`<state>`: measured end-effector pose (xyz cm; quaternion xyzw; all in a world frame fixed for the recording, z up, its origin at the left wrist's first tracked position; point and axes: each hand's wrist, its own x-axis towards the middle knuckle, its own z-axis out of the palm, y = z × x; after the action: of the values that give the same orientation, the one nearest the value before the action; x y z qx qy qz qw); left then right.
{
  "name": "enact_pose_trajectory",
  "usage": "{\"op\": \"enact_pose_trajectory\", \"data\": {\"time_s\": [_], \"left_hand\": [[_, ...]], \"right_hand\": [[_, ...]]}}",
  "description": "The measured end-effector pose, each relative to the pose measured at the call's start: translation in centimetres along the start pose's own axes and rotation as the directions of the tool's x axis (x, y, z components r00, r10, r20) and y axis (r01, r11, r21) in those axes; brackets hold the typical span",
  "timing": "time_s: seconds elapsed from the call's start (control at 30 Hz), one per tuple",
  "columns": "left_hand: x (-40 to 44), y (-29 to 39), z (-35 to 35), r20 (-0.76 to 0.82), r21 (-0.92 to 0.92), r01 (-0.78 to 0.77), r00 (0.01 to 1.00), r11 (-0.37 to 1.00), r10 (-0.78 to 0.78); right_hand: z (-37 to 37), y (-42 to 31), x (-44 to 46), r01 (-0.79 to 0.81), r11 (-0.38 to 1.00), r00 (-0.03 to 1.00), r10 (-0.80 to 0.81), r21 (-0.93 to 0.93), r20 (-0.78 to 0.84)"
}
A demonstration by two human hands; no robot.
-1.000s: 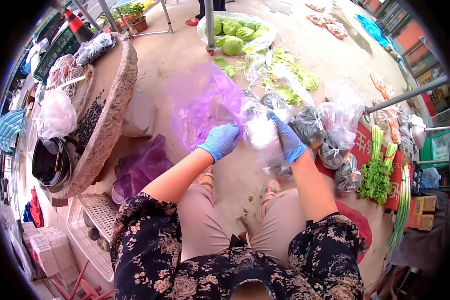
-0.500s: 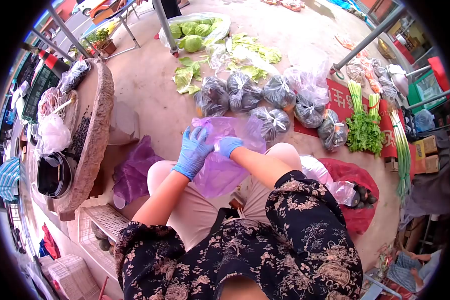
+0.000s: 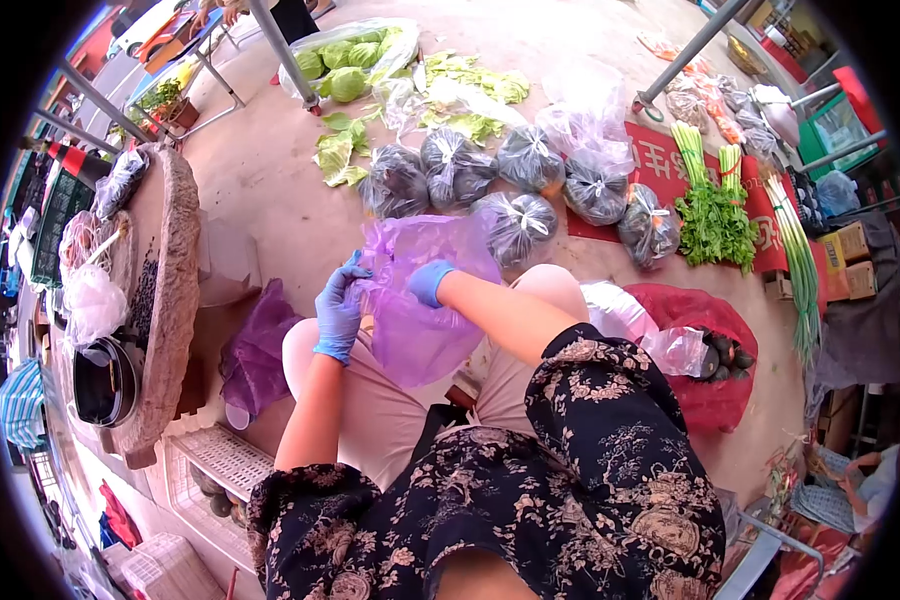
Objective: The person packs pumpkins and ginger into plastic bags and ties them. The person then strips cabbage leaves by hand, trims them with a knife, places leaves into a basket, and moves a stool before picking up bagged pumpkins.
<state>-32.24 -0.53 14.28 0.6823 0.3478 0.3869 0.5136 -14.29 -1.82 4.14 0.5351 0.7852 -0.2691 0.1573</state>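
A thin purple plastic bag (image 3: 420, 335) hangs over my lap between my two blue-gloved hands. My left hand (image 3: 341, 308) is closed on the bag's left edge, fingers upright. At the bag's upper middle is my right hand (image 3: 431, 283), its fingers closed and partly hidden against or inside the plastic. Just beyond the bag, a tied clear bag of dark items (image 3: 516, 230) stands on the ground, with several similar bags behind it. To the right of my knee, a red net bag (image 3: 690, 400) lies open around dark round items (image 3: 725, 358).
A stone slab table (image 3: 175, 290) stands at left, with a purple net (image 3: 260, 350) and white crate (image 3: 210, 460) near it. Cabbages (image 3: 345, 84) and loose leaves lie ahead. Celery (image 3: 715, 225) and green onions (image 3: 795, 270) are at right. A person sits at far right.
The white wrapped bundle seen a second ago has left my right hand and the purple bag is now over my lap. My left hand has moved left and closed on its edge.
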Motion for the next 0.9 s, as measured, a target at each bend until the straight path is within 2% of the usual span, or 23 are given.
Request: {"op": "enact_pose_trajectory", "data": {"time_s": [0.03, 0.07, 0.13, 0.2, 0.27, 0.3, 0.4, 0.43, 0.47, 0.53, 0.63, 0.67, 0.73, 0.8, 0.83, 0.9], "left_hand": [[0.3, -0.8, -0.2, -0.029, 0.023, -0.009, 1.0, 1.0, 0.009], [0.7, -2.1, -0.7, -0.065, 0.008, 0.05, 0.997, 0.999, -0.05], [1.5, -2.7, -1.3, -0.102, -0.006, 0.079, 0.992, 0.997, -0.079], [2.6, -3.5, -1.1, -0.15, -0.162, 0.065, 0.985, 0.985, -0.089], [3.1, -2.3, -0.8, -0.137, -0.262, 0.133, 0.975, 0.956, -0.173], [3.3, -2.3, -0.5, -0.14, -0.331, 0.087, 0.98, 0.94, -0.14], [3.6, -1.8, 0.2, -0.141, -0.439, 0.002, 0.987, 0.899, -0.071], [3.5, -1.5, 0.4, -0.14, -0.458, -0.015, 0.989, 0.889, -0.055], [3.6, -1.3, 0.5, -0.163, -0.481, -0.015, 0.984, 0.877, -0.072], [3.8, -1.1, 0.6, -0.21, -0.527, -0.017, 0.972, 0.85, -0.11], [4.6, -4.0, -0.7, -0.164, -0.478, 0.108, 0.964, 0.872, -0.209], [4.5, -4.7, -0.9, -0.154, -0.419, 0.159, 0.958, 0.894, -0.242], [4.5, -3.2, 0.0, -0.117, -0.351, 0.148, 0.973, 0.925, -0.199], [4.4, -1.4, 0.2, -0.019, -0.371, 0.273, 0.953, 0.888, -0.301], [4.3, -0.4, 0.6, 0.037, -0.43, 0.375, 0.916, 0.821, -0.399], [4.3, 1.2, 0.8, 0.152, -0.579, 0.4, 0.909, 0.711, -0.389]], "right_hand": [[-2.3, -0.2, -2.1, 0.049, 0.99, 0.989, -0.03, 0.133, -0.142], [-4.6, -0.5, -4.2, 0.114, 0.961, 0.956, -0.038, 0.251, -0.289], [-7.3, 0.2, -5.7, 0.112, 0.954, 0.89, 0.028, 0.279, -0.454], [-8.5, 1.9, -6.7, 0.215, 0.927, 0.62, 0.113, 0.307, -0.776], [-11.2, 1.5, -10.2, -0.049, 0.947, 0.248, 0.32, 0.318, -0.915], [-11.2, 2.1, -10.3, -0.186, 0.883, 0.249, 0.468, 0.432, -0.848], [-9.9, 4.2, -9.5, -0.426, 0.655, 0.154, 0.732, 0.624, -0.663], [-9.3, 5.3, -8.7, -0.372, 0.586, 0.104, 0.797, 0.72, -0.595], [-8.9, 6.9, -8.1, -0.338, 0.584, 0.319, 0.809, 0.738, -0.494], [-10.3, 7.8, -9.9, -0.284, 0.557, 0.695, 0.68, 0.781, -0.232], [-8.9, 8.4, -7.2, -0.047, 0.581, 0.544, 0.697, 0.813, -0.467], [-8.7, 8.3, -7.0, 0.084, 0.548, 0.513, 0.692, 0.832, -0.507], [-8.4, 8.5, -6.2, 0.199, 0.368, 0.599, 0.688, 0.908, -0.41], [-8.3, 8.0, -5.5, 0.441, 0.221, 0.616, 0.63, 0.87, -0.472], [-8.4, 7.9, -5.5, 0.44, 0.145, 0.675, 0.597, 0.886, -0.433], [-8.5, 6.8, -4.9, 0.473, 0.112, 0.676, 0.59, 0.874, -0.442]]}}
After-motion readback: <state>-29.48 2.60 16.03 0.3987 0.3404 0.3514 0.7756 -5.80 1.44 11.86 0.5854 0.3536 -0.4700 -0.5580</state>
